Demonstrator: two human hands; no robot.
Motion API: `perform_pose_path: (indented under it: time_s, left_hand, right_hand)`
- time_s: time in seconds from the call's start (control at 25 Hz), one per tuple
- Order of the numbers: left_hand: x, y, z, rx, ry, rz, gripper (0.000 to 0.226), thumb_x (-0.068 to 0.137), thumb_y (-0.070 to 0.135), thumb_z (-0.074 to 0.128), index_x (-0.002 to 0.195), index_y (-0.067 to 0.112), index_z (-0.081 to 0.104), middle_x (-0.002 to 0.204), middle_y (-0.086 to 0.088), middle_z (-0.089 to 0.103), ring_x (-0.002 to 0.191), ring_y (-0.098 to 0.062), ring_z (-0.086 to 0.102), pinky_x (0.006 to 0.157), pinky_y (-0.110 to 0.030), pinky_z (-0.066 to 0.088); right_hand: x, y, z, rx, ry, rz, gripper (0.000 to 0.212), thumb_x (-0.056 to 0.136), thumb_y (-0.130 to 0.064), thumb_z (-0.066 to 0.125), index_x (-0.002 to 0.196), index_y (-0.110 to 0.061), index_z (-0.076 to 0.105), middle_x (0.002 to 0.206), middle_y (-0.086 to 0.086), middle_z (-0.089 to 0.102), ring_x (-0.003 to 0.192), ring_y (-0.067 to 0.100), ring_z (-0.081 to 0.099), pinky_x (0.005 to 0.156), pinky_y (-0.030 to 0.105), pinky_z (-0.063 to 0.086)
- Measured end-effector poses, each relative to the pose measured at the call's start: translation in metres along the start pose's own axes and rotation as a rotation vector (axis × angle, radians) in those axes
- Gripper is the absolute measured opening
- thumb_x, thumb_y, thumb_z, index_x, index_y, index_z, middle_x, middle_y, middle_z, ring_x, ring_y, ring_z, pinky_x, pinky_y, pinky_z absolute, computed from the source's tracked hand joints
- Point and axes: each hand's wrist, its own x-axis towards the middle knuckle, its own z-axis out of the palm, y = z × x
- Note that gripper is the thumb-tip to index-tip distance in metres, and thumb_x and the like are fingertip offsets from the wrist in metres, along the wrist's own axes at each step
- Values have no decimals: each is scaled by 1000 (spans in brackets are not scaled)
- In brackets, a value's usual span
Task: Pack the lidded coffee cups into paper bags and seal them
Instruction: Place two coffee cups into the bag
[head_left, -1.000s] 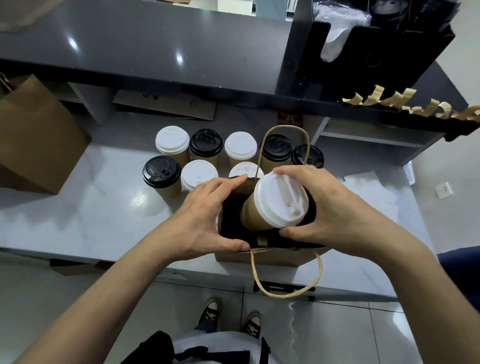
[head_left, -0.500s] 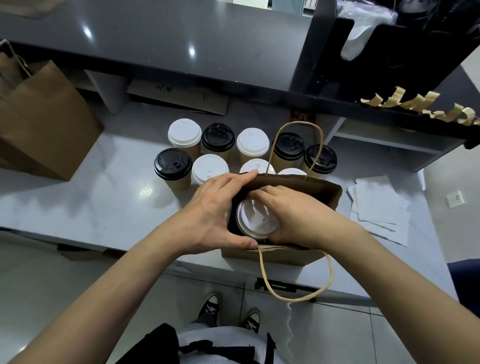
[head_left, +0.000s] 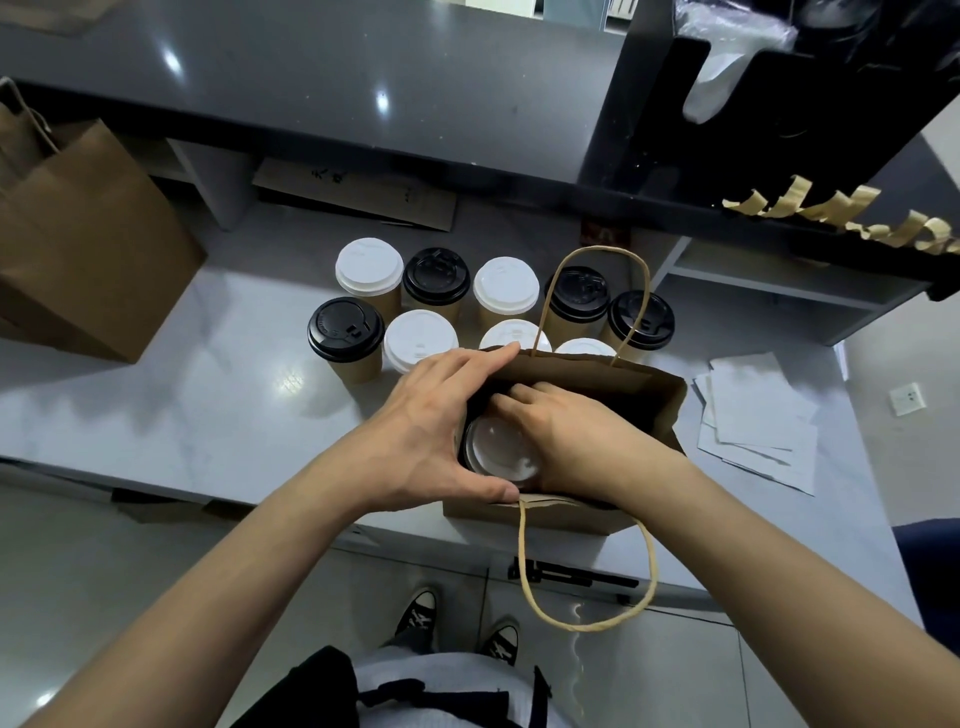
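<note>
An open brown paper bag (head_left: 660, 410) with twine handles stands at the counter's near edge. My left hand (head_left: 436, 431) grips the bag's left rim and holds its mouth apart. My right hand (head_left: 566, 431) is down inside the bag, fingers around a white-lidded coffee cup (head_left: 493, 452) standing in the left half. Behind the bag stand several more lidded cups, some with white lids (head_left: 369, 267), some with black lids (head_left: 345, 330). The two cups nearest the bag are partly hidden by its far rim.
A larger brown paper bag (head_left: 88, 254) stands at the far left. White paper sheets (head_left: 758, 421) lie right of the bag. Strips of paper tape (head_left: 841, 213) hang off the dark raised shelf (head_left: 363, 73). Flat cardboard (head_left: 358, 195) lies under that shelf.
One second ago my right hand held the white-lidded cup tilted above the bag's mouth. It has since lowered the cup upright deep into the bag. My left hand stayed on the rim.
</note>
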Motion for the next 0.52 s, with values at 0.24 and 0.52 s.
perform_pose_path:
  time_s: [0.24,0.52]
  left_hand:
    - [1,0,0,-13,-6,0,120,63,54,90,160,38,20,147,15,36,138,-8,28,120,-36,28]
    - [-1,-1,0,-26,4,-5,120,63,53,91,159,38,20,147,18,35,139,-6,28,120,-33,27]
  right_hand:
    - [10,-3,7,-8,-44,20,79,82,-37,80,148,-24,38,133,0,52,119,23,52,95,41,52]
    - [18,-8,6,-17,-95,21,79,84,-35,78,149,-22,37,138,4,51,126,26,49,97,43,52]
